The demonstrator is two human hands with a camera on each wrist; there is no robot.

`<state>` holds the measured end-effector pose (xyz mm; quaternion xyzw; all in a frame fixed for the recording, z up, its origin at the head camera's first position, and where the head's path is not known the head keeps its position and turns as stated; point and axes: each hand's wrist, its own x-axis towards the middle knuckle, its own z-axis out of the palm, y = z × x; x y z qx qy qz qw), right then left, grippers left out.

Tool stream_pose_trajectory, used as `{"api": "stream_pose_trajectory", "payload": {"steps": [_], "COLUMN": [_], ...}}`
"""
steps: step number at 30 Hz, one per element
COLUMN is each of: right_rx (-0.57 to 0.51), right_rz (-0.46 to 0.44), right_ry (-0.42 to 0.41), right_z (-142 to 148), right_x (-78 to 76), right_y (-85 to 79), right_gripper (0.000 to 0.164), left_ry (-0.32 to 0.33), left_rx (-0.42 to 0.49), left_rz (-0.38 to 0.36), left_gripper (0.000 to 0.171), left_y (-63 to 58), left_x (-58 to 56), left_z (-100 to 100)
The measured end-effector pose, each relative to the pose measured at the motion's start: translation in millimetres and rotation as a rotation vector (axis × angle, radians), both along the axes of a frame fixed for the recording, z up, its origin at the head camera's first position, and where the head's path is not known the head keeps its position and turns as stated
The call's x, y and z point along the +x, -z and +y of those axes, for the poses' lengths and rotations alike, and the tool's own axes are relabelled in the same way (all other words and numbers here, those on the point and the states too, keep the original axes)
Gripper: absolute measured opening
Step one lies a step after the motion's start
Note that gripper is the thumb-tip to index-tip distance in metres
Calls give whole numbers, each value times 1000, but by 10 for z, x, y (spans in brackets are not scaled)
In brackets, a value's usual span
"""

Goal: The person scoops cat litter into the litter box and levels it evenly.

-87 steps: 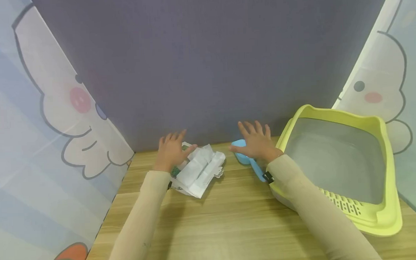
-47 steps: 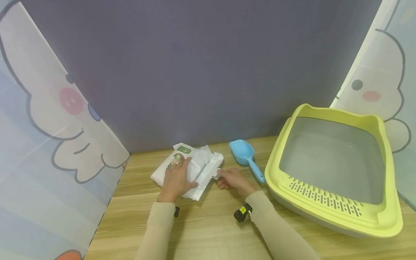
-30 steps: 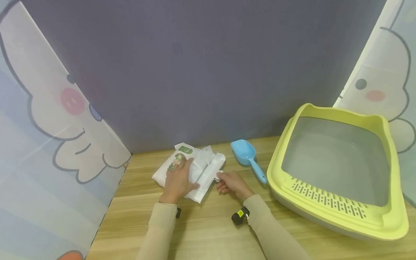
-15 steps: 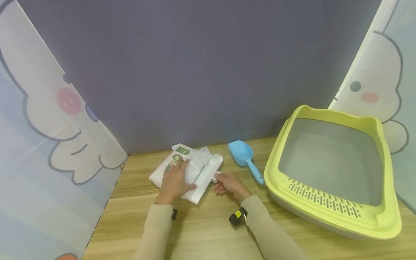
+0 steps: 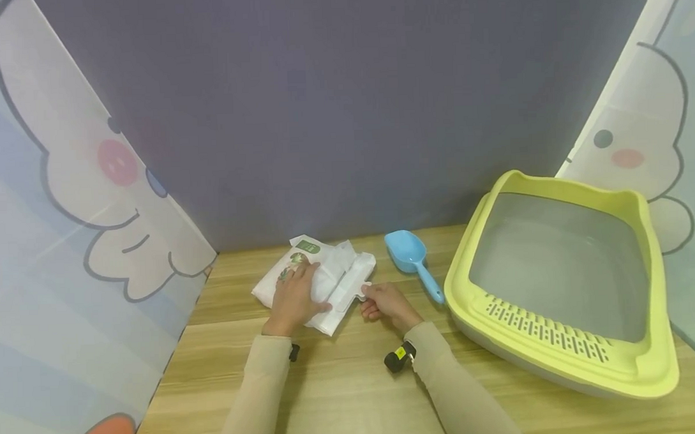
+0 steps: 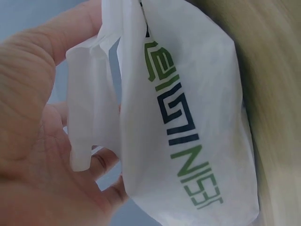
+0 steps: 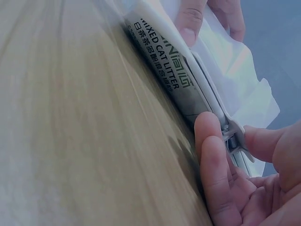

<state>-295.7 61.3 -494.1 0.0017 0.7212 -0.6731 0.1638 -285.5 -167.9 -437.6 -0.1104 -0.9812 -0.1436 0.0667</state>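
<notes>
A white bag of cat litter (image 5: 276, 278) lies on the table with its top folded over. My left hand (image 5: 293, 300) rests on it, fingers spread over the front and thumb by the fold. In the left wrist view, a white flap of the bag (image 6: 91, 99) stands between thumb and fingers. Along the fold runs a long white bag clip (image 5: 350, 292). My right hand (image 5: 387, 302) pinches its sprung lever at the near side; the right wrist view shows thumb and fingers either side of the lever (image 7: 238, 137) and its spring.
A blue scoop (image 5: 407, 250) lies right of the bag, handle toward me. Further right stands a yellow-rimmed grey litter tray (image 5: 459, 283) with a slotted front ledge. The wooden table (image 5: 342, 389) ends at a dark back panel (image 5: 344, 115), between printed side walls.
Both hands came down from above the bag and the scoop. The left settled on the bag, the right took hold of the clip's lever. Over the last second they have barely moved.
</notes>
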Motion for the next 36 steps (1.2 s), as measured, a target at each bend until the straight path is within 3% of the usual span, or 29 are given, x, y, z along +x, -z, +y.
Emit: {"api": "stream_pose_trajectory", "payload": {"steps": [36], "right_rx": [-70], "right_rz": [-50], "right_ry": [1], "right_z": [102], "right_x": [-25], "right_y": [-20], "right_gripper": [28], "left_ry": [8], "left_rx": [15], "left_rz": [8], "left_gripper": [102], "left_y": [12], "left_x": [11], "left_z": [4]}}
